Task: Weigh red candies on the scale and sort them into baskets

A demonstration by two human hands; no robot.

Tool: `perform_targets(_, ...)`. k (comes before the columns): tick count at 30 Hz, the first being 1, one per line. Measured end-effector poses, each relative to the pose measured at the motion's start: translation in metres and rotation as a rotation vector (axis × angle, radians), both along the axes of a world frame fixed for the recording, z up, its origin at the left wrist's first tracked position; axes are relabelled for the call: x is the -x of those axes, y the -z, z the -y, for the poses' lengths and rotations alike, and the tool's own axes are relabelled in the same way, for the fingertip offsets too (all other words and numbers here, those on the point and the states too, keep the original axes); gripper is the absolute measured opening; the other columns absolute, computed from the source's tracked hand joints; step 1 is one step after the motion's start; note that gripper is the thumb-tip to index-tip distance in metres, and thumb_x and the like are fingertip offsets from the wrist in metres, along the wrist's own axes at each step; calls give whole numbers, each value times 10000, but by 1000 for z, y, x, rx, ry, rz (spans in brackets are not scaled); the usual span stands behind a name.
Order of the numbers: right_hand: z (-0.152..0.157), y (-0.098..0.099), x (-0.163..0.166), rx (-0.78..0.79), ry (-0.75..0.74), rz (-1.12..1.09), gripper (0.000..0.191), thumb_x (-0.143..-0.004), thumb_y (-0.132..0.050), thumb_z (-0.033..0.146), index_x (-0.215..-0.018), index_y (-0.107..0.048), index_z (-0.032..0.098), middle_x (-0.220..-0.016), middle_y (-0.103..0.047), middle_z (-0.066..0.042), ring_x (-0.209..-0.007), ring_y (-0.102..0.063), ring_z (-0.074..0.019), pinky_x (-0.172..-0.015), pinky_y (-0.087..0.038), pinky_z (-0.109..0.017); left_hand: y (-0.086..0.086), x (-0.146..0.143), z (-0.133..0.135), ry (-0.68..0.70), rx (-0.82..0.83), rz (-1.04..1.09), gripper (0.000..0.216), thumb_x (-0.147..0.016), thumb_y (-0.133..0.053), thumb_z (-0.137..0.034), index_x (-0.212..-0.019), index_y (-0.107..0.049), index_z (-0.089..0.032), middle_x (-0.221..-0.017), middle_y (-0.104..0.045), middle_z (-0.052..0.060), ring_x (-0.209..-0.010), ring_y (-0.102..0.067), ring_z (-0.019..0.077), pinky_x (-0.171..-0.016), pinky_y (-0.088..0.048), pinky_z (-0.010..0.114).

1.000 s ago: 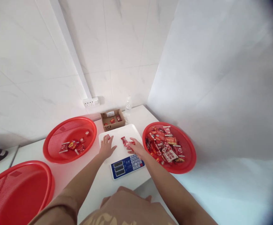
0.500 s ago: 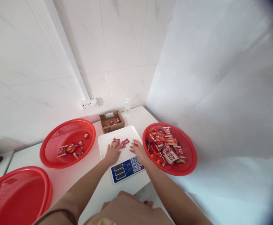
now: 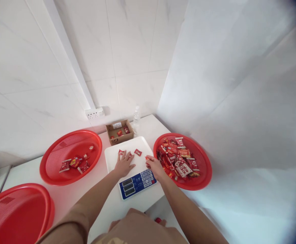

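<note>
My left hand (image 3: pixel 124 166) lies flat with spread fingers on the white pan (image 3: pixel 137 141) of an electronic scale, partly covering small red wrapped candies. One red candy (image 3: pixel 138 152) lies by itself to the right of these fingers. At the pan's right side, my right hand (image 3: pixel 155 167) pinches a small red wrapped candy (image 3: pixel 147 158) between thumb and fingers. The scale's blue panel (image 3: pixel 137 179), with its displays and keys, faces me below both hands.
Right of the scale sits a red basket (image 3: pixel 208 162) heaped with red packets. Another red basket (image 3: pixel 45 169) at left holds several packets, with a third red basket (image 3: pixel 50 206) nearer me. Behind the scale stand a cardboard box (image 3: pixel 124 138) with a few packets and a clear bottle (image 3: pixel 136 114).
My right hand has closed from loosely curled fingers into a pinch on a candy. Under my left hand the candies have spread apart, one now lying separately to the right.
</note>
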State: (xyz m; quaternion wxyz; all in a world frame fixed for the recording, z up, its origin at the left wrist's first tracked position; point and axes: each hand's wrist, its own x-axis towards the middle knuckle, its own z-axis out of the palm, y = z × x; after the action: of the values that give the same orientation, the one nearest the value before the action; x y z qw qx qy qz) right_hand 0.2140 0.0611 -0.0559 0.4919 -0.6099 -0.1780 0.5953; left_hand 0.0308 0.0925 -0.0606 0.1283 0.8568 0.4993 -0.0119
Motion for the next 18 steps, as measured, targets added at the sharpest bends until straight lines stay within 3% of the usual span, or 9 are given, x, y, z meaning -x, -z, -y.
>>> perform_targets(5,4,-5,7,-15,-34,-38,359,-600,-625,103,-941,-657,208,-957,-658,-13,-752,-603,-112,-684,-503,-225,-2,11,10,-40,-30,38,539,-895,-398,-453,-1390,-381,-240,-1503,-269,100,-1398,-146,308,-1093,-158,574)
perform_targets(8,6,-9,14,-55,-168,-86,445,-616,-620,128,-1053,-643,208,-921,-671,2,-768,-615,-115,-748,-494,-249,4,16,25,-96,-58,102,524,-903,-395,-405,-1399,-358,-242,-1503,-276,92,-1401,-145,290,-1095,-172,560)
perform_targets(11,3,-13,13,-119,-266,-30,513,-640,-628,167,-1146,-612,249,-1008,-670,3,-928,-616,-155,-818,-479,-284,12,25,40,-166,-84,163,532,-905,-379,-393,-1405,-342,-215,-1484,-313,115,-1396,-165,290,-1087,-198,558)
perform_targets(15,-7,-7,-25,-234,-102,337,433,-696,-597,215,-1128,-609,231,-1175,-618,-34,-1113,-543,-189,-911,-441,-305,20,47,59,-282,-121,218,512,-904,-366,-417,-1372,-395,-212,-1465,-346,122,-1390,-189,298,-1079,-229,547)
perform_targets(18,-2,8,-77,-122,-55,589,304,-731,-552,229,-1025,-629,222,-1136,-633,-42,-1073,-561,-188,-913,-429,-314,22,65,72,-338,-148,236,508,-899,-368,-433,-1344,-430,-196,-1438,-385,135,-1378,-223,310,-1070,-251,547)
